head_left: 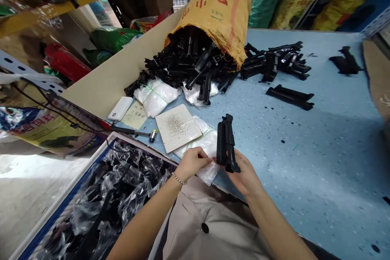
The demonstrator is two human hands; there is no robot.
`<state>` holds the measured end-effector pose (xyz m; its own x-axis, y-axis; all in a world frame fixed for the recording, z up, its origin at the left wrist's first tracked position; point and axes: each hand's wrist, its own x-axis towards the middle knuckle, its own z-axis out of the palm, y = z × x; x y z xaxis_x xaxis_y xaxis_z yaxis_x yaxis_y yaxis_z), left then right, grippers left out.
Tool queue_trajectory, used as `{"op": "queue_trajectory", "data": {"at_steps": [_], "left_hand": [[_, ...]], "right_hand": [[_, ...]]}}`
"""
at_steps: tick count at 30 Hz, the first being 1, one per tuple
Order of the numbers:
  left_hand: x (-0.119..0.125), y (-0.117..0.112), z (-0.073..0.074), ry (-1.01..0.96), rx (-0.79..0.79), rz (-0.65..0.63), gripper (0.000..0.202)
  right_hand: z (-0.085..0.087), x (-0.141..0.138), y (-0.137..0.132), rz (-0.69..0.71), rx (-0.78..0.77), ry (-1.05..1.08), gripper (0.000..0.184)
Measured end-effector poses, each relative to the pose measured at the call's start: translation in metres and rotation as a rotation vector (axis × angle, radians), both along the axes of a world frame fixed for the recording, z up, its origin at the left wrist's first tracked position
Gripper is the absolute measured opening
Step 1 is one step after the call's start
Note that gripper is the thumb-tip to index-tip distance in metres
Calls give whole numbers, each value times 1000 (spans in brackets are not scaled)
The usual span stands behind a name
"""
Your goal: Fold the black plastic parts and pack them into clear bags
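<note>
In my right hand point(247, 174), a long black plastic part point(226, 144) with parallel bars stands nearly upright, held near its lower end. My left hand point(193, 163), with a beaded bracelet at the wrist, pinches the edge of a clear plastic bag point(209, 174) from a stack at the table's front edge. The two hands are close together. A square board point(179, 128) with a scatter of small bits lies partly over the bags. Beyond it are two more bundles of clear bags, the nearer one point(157, 95) tied with green string.
A yellow woven sack point(217, 6) spills black parts point(195, 59) over the blue table point(307, 150). Single parts point(291, 96) lie to the right. A hammer point(134, 131), white device point(121, 108) and note point(135, 115) lie left, beside a crate point(65, 207) of bagged parts.
</note>
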<state>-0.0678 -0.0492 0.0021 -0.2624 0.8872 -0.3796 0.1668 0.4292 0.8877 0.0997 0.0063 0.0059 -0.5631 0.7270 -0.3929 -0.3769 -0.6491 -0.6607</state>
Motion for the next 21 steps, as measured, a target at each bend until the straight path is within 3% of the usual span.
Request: {"op": "queue_trajectory", "data": {"at_steps": [3, 6, 9, 11, 13, 17, 21], "left_hand": [[-6, -5, 15, 78, 195, 69, 14], [-13, -13, 36, 310, 376, -104, 14], [-15, -20, 44, 794, 308, -374, 25], [-15, -19, 39, 961, 221, -410, 32], [-17, -15, 28, 903, 223, -371, 42], [-25, -9, 12, 566, 305, -302, 53], [-19, -22, 21, 582, 400, -265, 54]], "right_hand": [[-6, -1, 1, -15, -13, -79, 29], [-8, -3, -1, -16, 19, -131, 35], [-5, -2, -4, -83, 151, -185, 40], [0, 6, -10, -133, 191, -203, 42], [5, 20, -21, -68, 85, -149, 41], [1, 42, -50, 301, -283, 64, 32], [-17, 36, -59, 390, -436, 175, 30]]}}
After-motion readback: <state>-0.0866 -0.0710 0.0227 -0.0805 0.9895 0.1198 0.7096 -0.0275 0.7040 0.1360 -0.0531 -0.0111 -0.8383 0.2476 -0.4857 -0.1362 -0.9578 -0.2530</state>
